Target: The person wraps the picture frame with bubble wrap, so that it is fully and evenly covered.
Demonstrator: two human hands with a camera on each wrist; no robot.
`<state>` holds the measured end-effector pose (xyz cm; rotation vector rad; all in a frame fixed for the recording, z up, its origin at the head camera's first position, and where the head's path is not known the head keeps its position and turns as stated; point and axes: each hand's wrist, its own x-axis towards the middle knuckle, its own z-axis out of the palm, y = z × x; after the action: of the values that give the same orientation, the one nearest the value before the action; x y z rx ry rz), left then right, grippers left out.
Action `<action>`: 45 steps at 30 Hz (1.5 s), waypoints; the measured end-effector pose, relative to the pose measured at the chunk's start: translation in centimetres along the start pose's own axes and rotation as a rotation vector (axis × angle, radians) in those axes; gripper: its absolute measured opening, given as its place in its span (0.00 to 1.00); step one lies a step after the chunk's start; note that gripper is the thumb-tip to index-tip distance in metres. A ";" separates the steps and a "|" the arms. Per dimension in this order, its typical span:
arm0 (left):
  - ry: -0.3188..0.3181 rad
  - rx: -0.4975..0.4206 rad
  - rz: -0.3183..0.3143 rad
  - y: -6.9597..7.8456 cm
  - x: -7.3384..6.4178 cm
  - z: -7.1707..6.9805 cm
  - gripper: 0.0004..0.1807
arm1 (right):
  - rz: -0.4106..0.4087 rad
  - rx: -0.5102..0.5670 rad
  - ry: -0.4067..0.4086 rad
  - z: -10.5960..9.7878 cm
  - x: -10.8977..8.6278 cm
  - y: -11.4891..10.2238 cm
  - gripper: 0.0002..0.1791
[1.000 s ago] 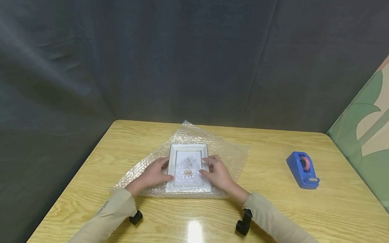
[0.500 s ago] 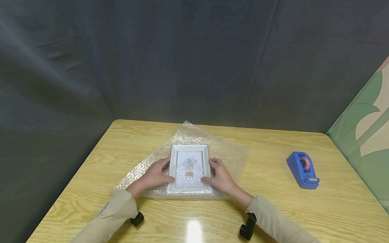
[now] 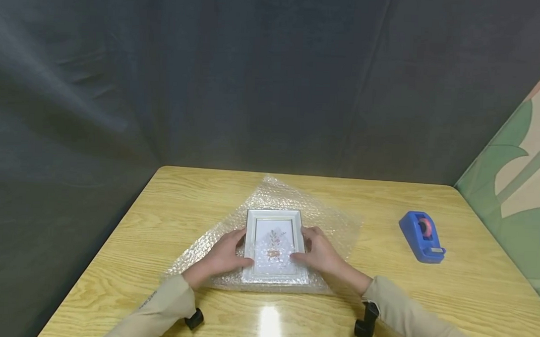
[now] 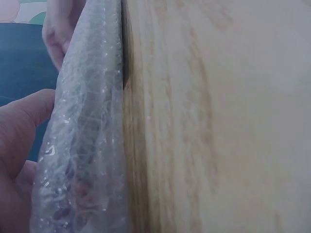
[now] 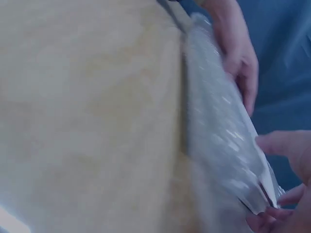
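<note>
Pic frame (image 3: 274, 233) on bubble wrap (image 3: 275, 194), L hand (image 3: 224, 253), R hand (image 3: 322, 251) gripping

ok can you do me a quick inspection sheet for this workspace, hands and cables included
surface: wooden table, bright reflection near the front edge of the head view
job's things: white picture frame lying on bubble wrap, which also covers its near part
clutter: blue tape dispenser, standing apart on the right
hands: left hand grips the frame's left edge, right hand the right
cables: nothing seen
surroundings: dark curtain behind, leaf-patterned panel at right
</note>
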<state>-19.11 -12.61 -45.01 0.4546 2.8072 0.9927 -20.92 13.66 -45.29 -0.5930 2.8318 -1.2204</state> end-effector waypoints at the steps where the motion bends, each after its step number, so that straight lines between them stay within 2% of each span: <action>1: 0.002 0.002 -0.002 0.1 0.0 0.0 0.52 | 0.001 0.006 -0.009 -0.4 0.6 0.1 0.40; 4: 0.001 0.008 -0.012 0.1 0.0 0.1 0.52 | 0.002 0.027 -0.042 -2.0 2.7 0.5 0.34; 7: -0.005 0.004 -0.009 0.0 0.1 0.2 0.52 | -0.009 0.027 -0.074 -3.4 5.2 1.1 0.31; 10: -0.006 -0.001 -0.009 0.1 0.2 0.2 0.52 | -0.060 -0.007 -0.089 -4.2 7.7 1.8 0.31; 13: -0.007 0.000 -0.019 0.1 0.2 0.1 0.52 | -0.084 -0.020 -0.077 -4.3 10.0 2.6 0.31; 18: -0.014 -0.005 -0.016 0.1 0.4 0.1 0.52 | -0.061 -0.001 -0.055 -3.5 12.6 4.1 0.31; 22: -0.018 -0.006 0.009 0.1 0.6 0.4 0.52 | -0.058 -0.025 -0.036 -2.8 13.4 5.1 0.31; 28: -0.014 -0.008 0.012 0.1 0.8 0.4 0.52 | -0.056 -0.074 -0.037 -2.1 13.8 5.6 0.33; 33: -0.011 -0.012 0.012 0.0 0.8 0.4 0.52 | -0.095 -0.036 0.031 -2.2 13.7 5.2 0.30; 36: -0.010 -0.006 0.003 -0.2 0.7 0.4 0.52 | -0.096 0.001 0.069 -2.4 13.7 4.7 0.28; 39: -0.010 -0.002 -0.006 -0.3 0.6 0.3 0.52 | -0.092 -0.007 0.095 -2.6 13.6 4.1 0.25; 45: -0.008 0.006 -0.034 -0.1 0.2 0.1 0.52 | -0.209 -0.006 0.150 -2.6 13.1 2.4 0.17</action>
<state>-19.31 -12.60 -45.18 0.4098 2.8019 0.9734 -34.29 12.55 -43.25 -0.8514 2.9580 -1.3410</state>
